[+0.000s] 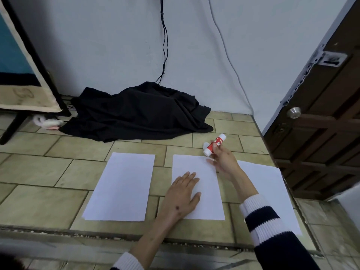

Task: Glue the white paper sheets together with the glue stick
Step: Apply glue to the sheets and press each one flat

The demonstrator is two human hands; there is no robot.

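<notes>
- Far left sheet just lies flat on the tiled floor, nobody touching it, with a strip of bare tile between it and the next one.
- Middle sheet is pinned by the left hand: palm down, fingers straight and spread, pressing on the paper's lower left part. No grip there, just a flat open hand.
- Right hand is up above the top right corner of the middle sheet, fingers curled round the glue stick. The stick is red with white ends, tilted, and not touching any paper. I honestly can't tell if the cap is on or off; there's something small and white just behind it.
- Right sheet is partly hidden under the right forearm and its striped sleeve.
- Nothing looks glued yet, so I'd say this is right before the first swipe.
- What could go wrong, in my opinion: the sleeve could drag the right sheet out of place when the arm moves. The left hand only holds one part of the middle sheet, so a hard swipe near the far corner might wrinkle or shift it.
- Glue running off the edge would end up on the tile.
</notes>
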